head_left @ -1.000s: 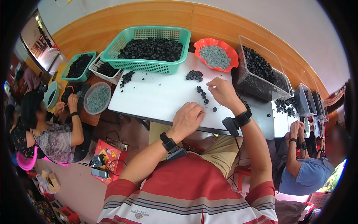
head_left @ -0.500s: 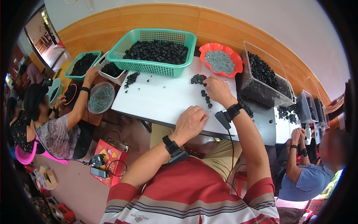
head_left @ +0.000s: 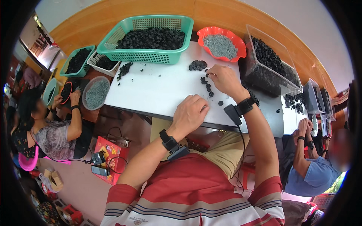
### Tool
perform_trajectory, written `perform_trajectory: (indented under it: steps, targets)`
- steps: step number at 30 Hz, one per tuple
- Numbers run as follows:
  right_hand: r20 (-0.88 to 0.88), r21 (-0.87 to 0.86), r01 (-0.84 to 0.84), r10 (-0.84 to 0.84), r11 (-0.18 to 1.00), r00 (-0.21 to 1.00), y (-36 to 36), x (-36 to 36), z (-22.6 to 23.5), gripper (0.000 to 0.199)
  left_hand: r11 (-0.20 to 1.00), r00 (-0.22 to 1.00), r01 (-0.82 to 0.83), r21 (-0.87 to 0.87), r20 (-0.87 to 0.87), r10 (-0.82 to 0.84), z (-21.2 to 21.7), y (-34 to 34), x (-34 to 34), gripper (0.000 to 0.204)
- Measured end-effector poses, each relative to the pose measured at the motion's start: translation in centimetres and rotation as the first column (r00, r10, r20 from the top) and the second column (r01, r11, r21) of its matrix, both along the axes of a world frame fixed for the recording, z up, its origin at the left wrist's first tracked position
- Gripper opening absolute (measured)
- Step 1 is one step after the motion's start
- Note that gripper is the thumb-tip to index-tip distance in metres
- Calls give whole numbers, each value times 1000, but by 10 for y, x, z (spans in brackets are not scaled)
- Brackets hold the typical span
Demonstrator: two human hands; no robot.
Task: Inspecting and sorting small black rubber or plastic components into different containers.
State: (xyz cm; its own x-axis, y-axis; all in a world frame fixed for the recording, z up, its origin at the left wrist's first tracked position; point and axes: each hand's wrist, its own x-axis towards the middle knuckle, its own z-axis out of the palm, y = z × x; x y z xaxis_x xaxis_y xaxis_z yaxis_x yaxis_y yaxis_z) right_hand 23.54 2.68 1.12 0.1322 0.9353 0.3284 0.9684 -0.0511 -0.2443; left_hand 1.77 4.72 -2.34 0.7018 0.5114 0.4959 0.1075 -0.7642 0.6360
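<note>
My right hand [head_left: 225, 81] pinches a small round black piece [head_left: 207, 71] at the far end of a short row of like black pieces [head_left: 208, 87] on the white tabletop [head_left: 151, 90]. Just beyond the fingertips sits a tight cluster of these pieces [head_left: 197, 65]. My left hand [head_left: 189, 113] rests at the table's near edge, its fingers curled closed. Something small and dark shows at its thumb, too little to name. One loose black piece [head_left: 220, 103] lies to the right of the row.
A green basket [head_left: 141, 56] of black pieces stands at the back. Right of it are a red scalloped bowl [head_left: 241, 52] of small greyish parts and a clear bin [head_left: 264, 81] of black pieces. Co-workers sit at left [head_left: 56, 135] and right [head_left: 313, 175]. A cable [head_left: 243, 150] hangs from my right wrist.
My right hand has shifted from the cluster to the row's far end. A single black piece now lies apart, right of the row. The left co-worker's arm has drawn back from the white basket.
</note>
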Motion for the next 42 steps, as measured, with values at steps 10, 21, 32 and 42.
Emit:
perform_trajectory:
  steps: [10, 21, 32, 42]
  targets:
    - [-186, -200, 100, -138, 975, 973, -53, -48, 20, 24, 999, 999, -44, 17, -8, 44, -3, -2, -1, 9]
    - [-118, -106, -6, -7, 994, 993, -71, -40, -2, 23, 998, 998, -50, 28, -37, 51, -4, -2, 0, 11]
    - [-242, -11, 21, -23, 1000, 970, -88, -43, 11, 27, 997, 996, -60, -48, -64, 57, 0, -3, -1, 22]
    - [-493, 151, 95, -8, 984, 870, -97, -51, 1, 29, 879, 992, 124, -460, 92, -92, -1, 14, -7, 26]
